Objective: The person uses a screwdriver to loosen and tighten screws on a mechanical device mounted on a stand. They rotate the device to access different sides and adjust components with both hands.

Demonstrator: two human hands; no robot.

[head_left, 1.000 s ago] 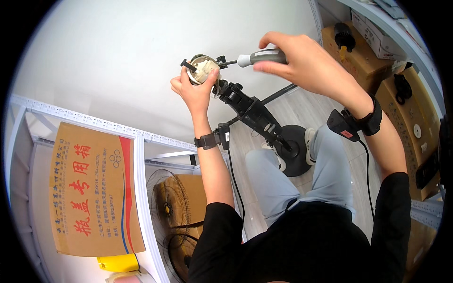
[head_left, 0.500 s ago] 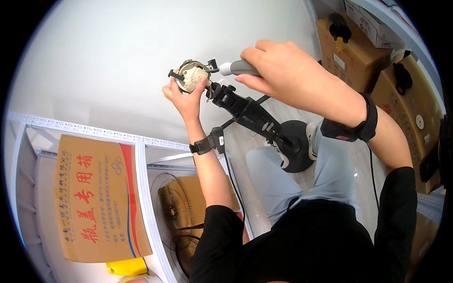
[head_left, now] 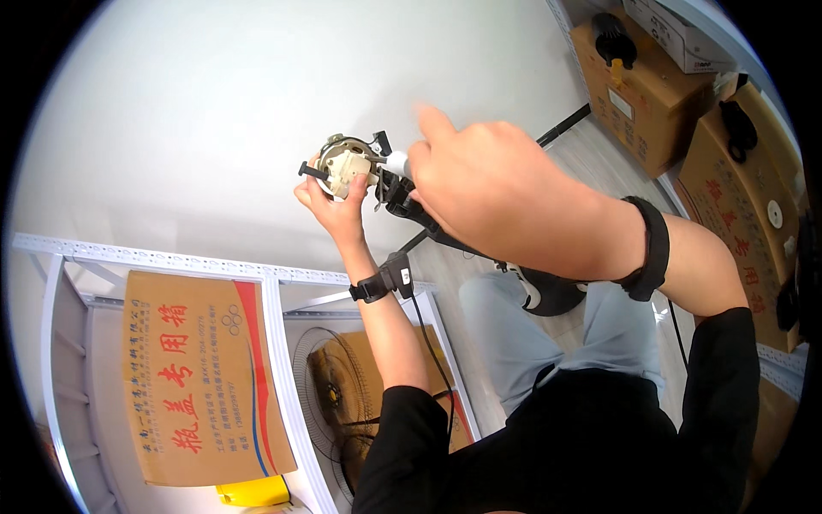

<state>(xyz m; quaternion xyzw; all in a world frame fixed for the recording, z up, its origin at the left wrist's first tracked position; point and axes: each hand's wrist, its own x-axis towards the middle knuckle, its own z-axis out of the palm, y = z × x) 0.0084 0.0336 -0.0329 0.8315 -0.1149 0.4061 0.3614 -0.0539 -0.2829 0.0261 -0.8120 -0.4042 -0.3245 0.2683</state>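
Observation:
My left hand [head_left: 339, 214] is closed around the open motor head of a fan [head_left: 347, 169], its thumb against the cream plastic gear housing. A black knob [head_left: 313, 171] sticks out of that housing on the left. In my right hand [head_left: 505, 184] is a screwdriver [head_left: 397, 164]. Its white collar and shaft show, with the shaft reaching into the motor's right side, while my hand hides the grey handle. The index finger is lifted and blurred. Below the motor, the black fan stand [head_left: 401, 199] slopes down toward its round base [head_left: 561, 295] between my feet.
At left, a shelf frame [head_left: 171, 257] holds a cardboard box [head_left: 197, 377] and a yellow thing [head_left: 253, 492]. Wire fan guards [head_left: 310, 390] stand beside it. On the right are cardboard boxes [head_left: 659, 111] with black parts on top. A white wall [head_left: 231, 103] is close ahead.
My right hand has moved left and down, bringing the screwdriver's shaft to the motor, and its index finger has lifted. My left hand keeps hold of the motor. The view has shifted slightly.

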